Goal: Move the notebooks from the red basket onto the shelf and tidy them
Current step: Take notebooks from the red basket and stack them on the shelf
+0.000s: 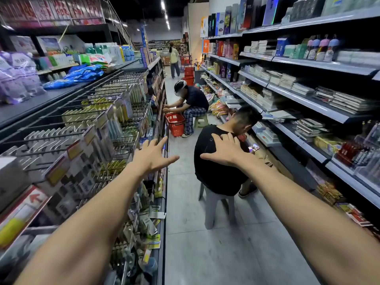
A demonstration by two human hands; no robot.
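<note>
Shelf [308, 104] w/ notebook stacks [287, 80]

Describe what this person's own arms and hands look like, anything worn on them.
The left hand and right hand are bare: no gloves, rings, watch or wristband. The left forearm and right forearm are bare too, no sleeve in view.

Head-worn view down shop aisle [193, 243]
</note>
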